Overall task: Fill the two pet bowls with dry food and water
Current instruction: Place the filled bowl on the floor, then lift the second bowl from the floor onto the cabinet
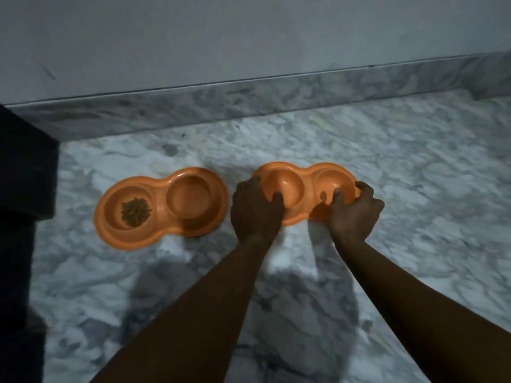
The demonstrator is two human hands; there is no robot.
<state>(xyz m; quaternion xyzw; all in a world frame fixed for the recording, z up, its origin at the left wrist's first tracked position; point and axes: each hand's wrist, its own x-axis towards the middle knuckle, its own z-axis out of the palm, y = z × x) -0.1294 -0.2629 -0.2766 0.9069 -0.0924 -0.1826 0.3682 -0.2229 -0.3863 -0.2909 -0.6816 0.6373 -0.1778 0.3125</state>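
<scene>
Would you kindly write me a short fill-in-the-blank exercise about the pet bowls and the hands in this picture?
1. Both double bowls are coloured ____.
2. The dry food lies in the ____ compartment of the left double bowl.
3. The left hand and right hand both grip the ____ double bowl.
4. The bowls sit on a ____-patterned floor.

Missing words: orange; left; right; marble

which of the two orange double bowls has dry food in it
The left orange double bowl, untouched; kibble fills its left compartment. The held right one shows none.
</scene>
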